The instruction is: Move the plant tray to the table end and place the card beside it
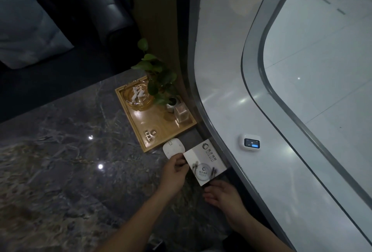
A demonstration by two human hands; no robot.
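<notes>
Now the Card: Light, Stiff, Best Held by the Edges

Already the plant tray (159, 119) lies at the table end, its far side close against the curved wall, so I judge the tray step as done and the card step as running. The tray is wood and carries a glass ashtray (138, 97), a small potted plant (161, 82) and a little glass bottle (182, 113). It would be heavy and its load fragile and easy to tip, so a level hold on two opposite rims would suit it.

The card (204, 164) is just on the near side of the tray, partly over a small white device (173, 148) that rests at the tray's near corner. The left hand (174, 173) pinches the card's left edge, thumb on top and fingers curled below. The right hand (223, 194) is loosely open under the card's near corner; whether it touches the card I cannot tell.

The card looks thin, glossy, light and rather stiff. It may slide on the polished dark marble table (70, 171), so I would lower it flat, holding the edges.
</notes>
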